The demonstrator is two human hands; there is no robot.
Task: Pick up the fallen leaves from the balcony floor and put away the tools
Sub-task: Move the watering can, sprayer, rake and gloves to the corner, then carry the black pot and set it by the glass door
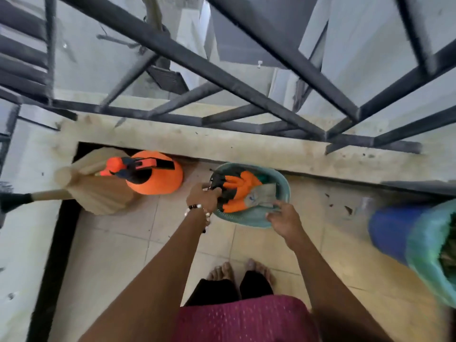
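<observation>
Left hand (202,196) grips a dark tool (217,185) at the rim of a green basin (283,187) on the balcony floor; right hand (283,217), fingers spread, holds the near rim. Gloves (238,191) crowd it; a careless drop could tip the basin.

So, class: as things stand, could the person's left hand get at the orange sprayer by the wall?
Probably yes. The orange sprayer stands on the floor just left of the left hand, with bare tile between them. But that hand now grips a dark tool at the teal basin, so it must let go first.
</observation>
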